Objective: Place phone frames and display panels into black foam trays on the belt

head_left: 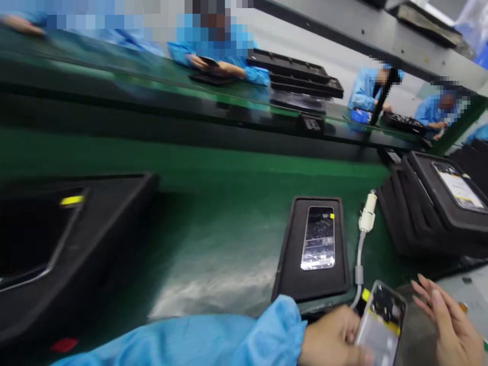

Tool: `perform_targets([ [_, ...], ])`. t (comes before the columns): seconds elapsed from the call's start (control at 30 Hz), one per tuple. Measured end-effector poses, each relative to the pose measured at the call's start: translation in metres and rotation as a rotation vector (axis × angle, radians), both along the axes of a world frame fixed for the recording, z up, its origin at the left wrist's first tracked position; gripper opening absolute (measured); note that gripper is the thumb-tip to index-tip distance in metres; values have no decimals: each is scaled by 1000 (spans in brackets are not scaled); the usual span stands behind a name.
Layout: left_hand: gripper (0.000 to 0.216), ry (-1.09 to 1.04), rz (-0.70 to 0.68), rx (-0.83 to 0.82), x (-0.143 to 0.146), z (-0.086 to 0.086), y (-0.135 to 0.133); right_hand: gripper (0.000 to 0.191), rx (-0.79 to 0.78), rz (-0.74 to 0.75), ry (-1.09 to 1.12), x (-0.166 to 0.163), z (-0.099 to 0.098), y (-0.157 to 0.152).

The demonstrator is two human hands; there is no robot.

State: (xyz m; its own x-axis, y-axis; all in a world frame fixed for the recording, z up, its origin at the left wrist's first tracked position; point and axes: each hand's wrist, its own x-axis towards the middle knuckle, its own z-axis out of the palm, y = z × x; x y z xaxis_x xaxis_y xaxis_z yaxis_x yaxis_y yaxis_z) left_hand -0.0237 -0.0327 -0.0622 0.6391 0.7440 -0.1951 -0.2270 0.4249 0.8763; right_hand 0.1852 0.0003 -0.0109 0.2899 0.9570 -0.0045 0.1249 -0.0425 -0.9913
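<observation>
My left hand [335,335], in a blue sleeve, is closed on the edge of a phone screen panel [383,325] at the lower right. The panel has a clear rim, a yellow strip across it and a yellow tab at its corner. To its right, my right hand [450,320] is held apart from the panel, fingers stretched out and nothing in them. Beyond my left hand, a black foam tray [284,269] bears another phone screen [320,236] with a small yellow sticker.
A white cable with a plug [367,213] lies right of the tray. Stacked black foam trays [404,213] stand at the right, the top one bearing a phone panel [459,185]. A large black tray [125,218] is at the left. Several co-workers in blue sit across the green bench [213,223].
</observation>
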Motion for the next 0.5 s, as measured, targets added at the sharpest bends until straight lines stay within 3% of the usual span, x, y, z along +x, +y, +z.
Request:
perform_targets([
  [0.13, 67, -33, -49, -239, 24, 18, 27, 64, -236, 77, 30, 7, -6, 1],
  [0.27, 64, 19, -38, -228, 44, 21, 42, 83, -184, 145, -61, -3, -1, 9],
  [0.37, 41, 133, -49, -8, 58, 24, 49, 91, -126, 84, -362, -11, 2, 13],
  [0.5, 21, 451, -40, 424, 70, 35, 49, 64, 124, -50, -717, -9, 5, 14],
])
